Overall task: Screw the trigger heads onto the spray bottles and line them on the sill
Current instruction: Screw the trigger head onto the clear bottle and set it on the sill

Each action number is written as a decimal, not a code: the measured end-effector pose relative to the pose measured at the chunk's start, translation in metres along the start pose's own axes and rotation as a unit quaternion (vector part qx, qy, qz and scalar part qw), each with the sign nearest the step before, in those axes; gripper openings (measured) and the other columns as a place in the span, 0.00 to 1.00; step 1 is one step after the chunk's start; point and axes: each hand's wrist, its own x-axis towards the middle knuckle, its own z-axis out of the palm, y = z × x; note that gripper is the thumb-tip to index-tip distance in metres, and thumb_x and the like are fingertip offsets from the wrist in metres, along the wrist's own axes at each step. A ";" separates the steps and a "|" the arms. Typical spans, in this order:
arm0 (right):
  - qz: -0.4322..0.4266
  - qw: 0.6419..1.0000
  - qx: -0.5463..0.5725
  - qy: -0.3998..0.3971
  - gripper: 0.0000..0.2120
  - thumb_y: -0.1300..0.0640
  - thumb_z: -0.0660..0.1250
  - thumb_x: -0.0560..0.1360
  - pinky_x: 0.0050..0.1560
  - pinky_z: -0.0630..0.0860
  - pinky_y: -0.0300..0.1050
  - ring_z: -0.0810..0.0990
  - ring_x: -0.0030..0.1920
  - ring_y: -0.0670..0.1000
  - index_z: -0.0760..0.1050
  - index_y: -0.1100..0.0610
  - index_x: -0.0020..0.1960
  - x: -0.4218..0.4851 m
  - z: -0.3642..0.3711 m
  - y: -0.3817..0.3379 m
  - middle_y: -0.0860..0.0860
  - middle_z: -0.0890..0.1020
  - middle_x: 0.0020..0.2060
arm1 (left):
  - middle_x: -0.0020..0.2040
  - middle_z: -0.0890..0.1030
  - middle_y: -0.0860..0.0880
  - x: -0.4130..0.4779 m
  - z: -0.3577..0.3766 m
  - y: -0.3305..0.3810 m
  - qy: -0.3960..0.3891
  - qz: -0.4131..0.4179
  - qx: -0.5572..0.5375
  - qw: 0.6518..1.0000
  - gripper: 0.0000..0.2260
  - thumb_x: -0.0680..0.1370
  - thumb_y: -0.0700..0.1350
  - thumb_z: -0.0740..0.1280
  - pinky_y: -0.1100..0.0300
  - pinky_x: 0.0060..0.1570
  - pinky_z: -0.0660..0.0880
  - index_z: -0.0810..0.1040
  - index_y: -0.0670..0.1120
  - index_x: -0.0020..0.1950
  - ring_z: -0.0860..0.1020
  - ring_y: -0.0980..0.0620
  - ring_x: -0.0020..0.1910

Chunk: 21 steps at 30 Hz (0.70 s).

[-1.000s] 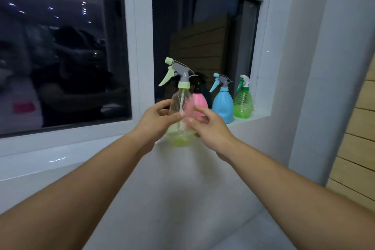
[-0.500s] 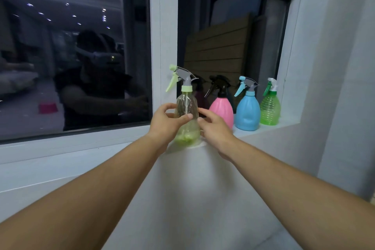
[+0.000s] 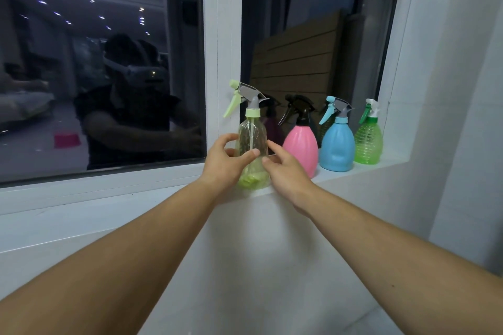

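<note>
Your left hand curls around the left flank of the clear yellow-green bottle, thumb across its front and the other fingers reaching behind it, so the hand is clamped on the bottle. Your right hand sits at the bottle's right flank with its fingers spread apart; the index tip looks to touch the plastic, but you grip nothing with that hand.

The bottle stands upright on the white sill, its base at the front edge between your 2 hands. Its trigger head, grey with a pale green lever and collar, sits above your fingers and points left.

Just right of your right fingers stands the pink bottle with a black trigger head. Further right come the blue bottle and then the ribbed green bottle, each capped with its own head. All 4 stand in 1 row along the sill, nozzles facing left.

Left of your left fingers, the dark window pane reflects a person wearing a headset.
</note>
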 end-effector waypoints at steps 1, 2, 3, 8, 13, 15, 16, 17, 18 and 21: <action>0.004 1.000 0.001 -0.001 0.21 0.54 0.59 0.80 0.51 0.77 0.43 0.82 0.53 0.51 0.67 0.41 0.71 0.000 0.000 0.001 0.52 0.82 0.55 | 0.51 0.83 0.47 0.000 0.000 -0.001 -0.001 0.001 0.004 1.000 0.27 0.72 0.51 0.79 0.59 0.43 0.80 0.74 0.52 0.68 0.85 0.51 0.47; 0.011 1.000 0.000 -0.002 0.23 0.54 0.60 0.80 0.46 0.77 0.39 0.81 0.51 0.48 0.64 0.43 0.74 0.000 -0.001 0.002 0.50 0.80 0.56 | 0.52 0.83 0.46 0.000 -0.001 -0.001 -0.003 -0.001 0.007 1.000 0.28 0.72 0.51 0.79 0.59 0.44 0.80 0.73 0.52 0.69 0.85 0.50 0.48; 0.016 1.000 -0.003 0.001 0.24 0.53 0.60 0.80 0.41 0.74 0.34 0.80 0.48 0.43 0.62 0.44 0.75 -0.001 -0.002 0.002 0.49 0.79 0.57 | 0.55 0.83 0.45 -0.001 -0.001 -0.001 -0.005 -0.005 0.010 1.000 0.30 0.71 0.52 0.79 0.56 0.48 0.81 0.72 0.52 0.70 0.85 0.48 0.50; 0.013 0.998 -0.002 0.054 0.18 0.56 0.60 0.79 0.59 0.77 0.50 0.79 0.53 0.51 0.72 0.51 0.68 -0.015 -0.028 0.003 0.47 0.79 0.52 | 0.61 0.75 0.46 -0.012 -0.006 0.006 0.060 -0.003 0.026 0.998 0.36 0.69 0.55 0.80 0.56 0.54 0.75 0.68 0.53 0.73 0.78 0.48 0.59; 0.009 0.996 0.039 0.075 0.08 0.59 0.63 0.79 0.51 0.82 0.46 0.83 0.51 0.51 0.78 0.50 0.54 -0.054 -0.084 0.023 0.55 0.82 0.52 | 0.52 0.75 0.51 -0.049 0.018 0.018 0.103 0.090 0.073 0.988 0.21 0.71 0.54 0.78 0.66 0.43 0.71 0.71 0.56 0.57 0.76 0.56 0.48; 0.018 0.995 0.056 0.086 0.07 0.60 0.63 0.79 0.49 0.83 0.47 0.85 0.46 0.49 0.79 0.52 0.51 -0.073 -0.110 0.041 0.55 0.84 0.48 | 0.47 0.77 0.51 -0.069 0.046 0.019 0.066 0.118 0.061 0.989 0.15 0.73 0.52 0.77 0.67 0.40 0.74 0.73 0.55 0.52 0.75 0.58 0.41; 0.020 0.993 0.063 0.095 0.08 0.62 0.63 0.79 0.48 0.83 0.48 0.85 0.43 0.48 0.79 0.53 0.50 -0.080 -0.121 0.048 0.55 0.85 0.46 | 0.44 0.77 0.49 -0.079 0.059 0.017 0.037 0.122 0.050 0.991 0.13 0.74 0.51 0.77 0.69 0.38 0.75 0.75 0.54 0.51 0.74 0.60 0.38; 0.024 0.992 0.065 0.103 0.08 0.63 0.63 0.79 0.47 0.83 0.48 0.85 0.41 0.48 0.80 0.54 0.50 -0.088 -0.132 0.058 0.56 0.85 0.44 | 0.43 0.78 0.47 -0.087 0.076 0.013 0.006 0.120 0.041 0.992 0.11 0.74 0.50 0.76 0.70 0.37 0.75 0.76 0.53 0.50 0.73 0.61 0.36; 0.026 0.991 0.064 0.111 0.07 0.63 0.63 0.79 0.46 0.83 0.49 0.85 0.40 0.48 0.80 0.55 0.49 -0.094 -0.144 0.070 0.56 0.85 0.43 | 0.41 0.78 0.46 -0.094 0.094 0.008 -0.027 0.108 0.033 0.993 0.09 0.75 0.49 0.76 0.71 0.36 0.74 0.77 0.52 0.49 0.73 0.61 0.34; 0.025 0.991 0.060 0.120 0.07 0.65 0.63 0.78 0.43 0.82 0.47 0.84 0.39 0.51 0.80 0.58 0.49 -0.106 -0.179 0.112 0.57 0.86 0.40 | 0.36 0.78 0.49 -0.106 0.148 -0.025 -0.106 0.058 0.016 0.993 0.06 0.75 0.48 0.75 0.70 0.34 0.73 0.80 0.49 0.46 0.73 0.61 0.33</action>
